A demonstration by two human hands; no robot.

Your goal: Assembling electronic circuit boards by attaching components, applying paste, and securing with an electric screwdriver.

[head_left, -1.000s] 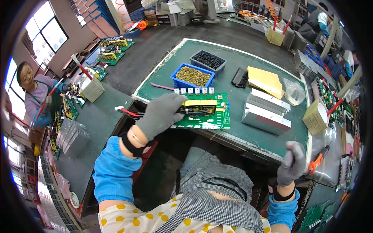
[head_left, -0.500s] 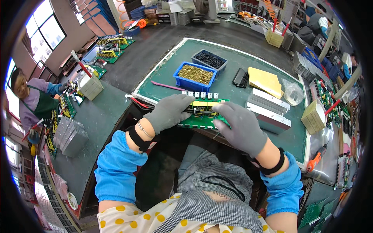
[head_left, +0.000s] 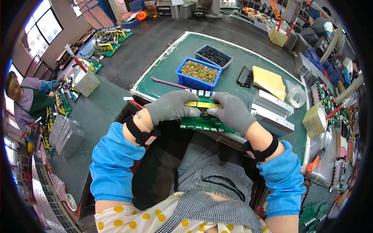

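Observation:
A green circuit board (head_left: 206, 124) lies at the near edge of the green-topped bench, with yellow parts along its middle and a row of white-tipped parts at its far side. My gloved left hand (head_left: 169, 106) grips its left part, thumb and fingers closing on the dark wires and the yellow parts. From the right, my gloved right hand (head_left: 233, 112) pinches the same middle strip, thumb on the near side and fingers beyond. What lies under the fingertips is hidden. Red wires (head_left: 136, 103) trail out left of my left hand.
Beyond the board stand a blue bin of brass-coloured pieces (head_left: 199, 72) and a grey bin of black pieces (head_left: 213, 56). Metal heat sinks (head_left: 272, 112), yellow sheets (head_left: 269, 81) and an orange-handled screwdriver (head_left: 315, 161) lie to the right. Someone (head_left: 33, 99) works at the left bench.
My right hand has moved left and closed in on the board's middle, where its fingers were more spread before. My left hand stays on the board. The view has shifted slightly.

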